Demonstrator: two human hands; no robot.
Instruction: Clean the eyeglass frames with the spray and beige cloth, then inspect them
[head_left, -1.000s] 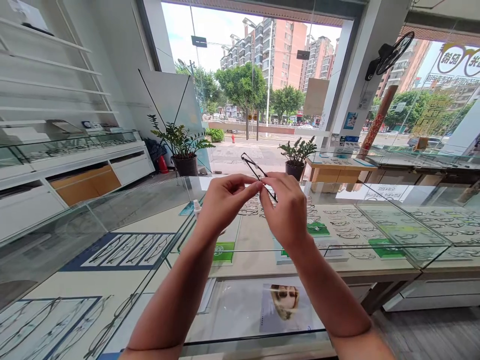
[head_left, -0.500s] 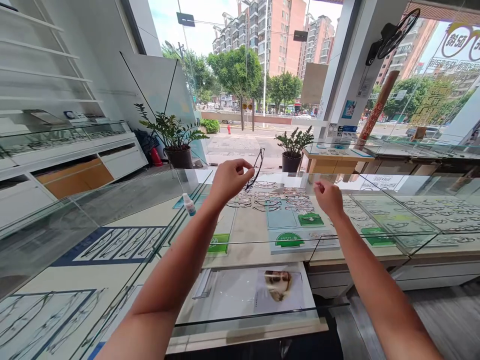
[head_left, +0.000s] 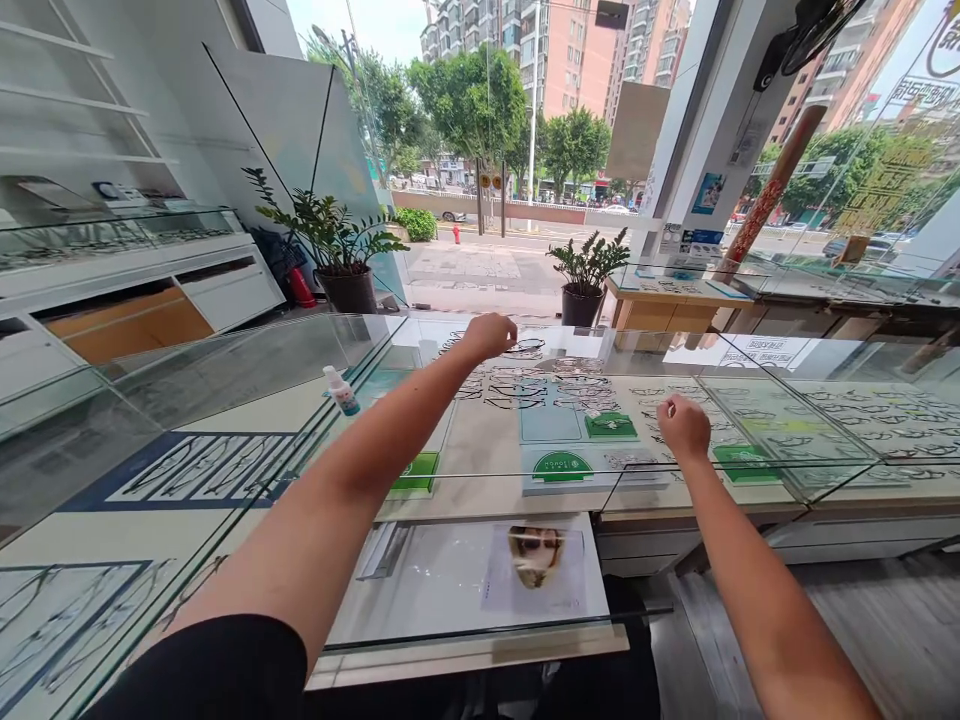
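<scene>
Stretched toward the far edge of the glass counter, my left hand [head_left: 491, 336] is closed, its fingertips at a dark-rimmed pair of eyeglasses [head_left: 529, 347]. The glasses are low over the glass top; I cannot tell whether they touch it. My right hand [head_left: 685, 426] hovers over the counter to the right, fingers curled in, and whatever they may hold is hidden. Between and below my hands, rows of eyeglass frames [head_left: 517, 390] show in the glass display counter [head_left: 480, 500].
A small spray bottle [head_left: 342, 391] stands on the counter at left. Green sign blocks [head_left: 611, 426] and a photo card [head_left: 536, 570] show through the glass. Potted plants [head_left: 581, 300] stand beyond the counter. More display cases [head_left: 847, 400] extend right.
My left hand has reached farther forward, lowering the eyeglasses from upright in the air toward the counter top. My right hand has shifted slightly right and down in view, still curled. The view has tilted down.
</scene>
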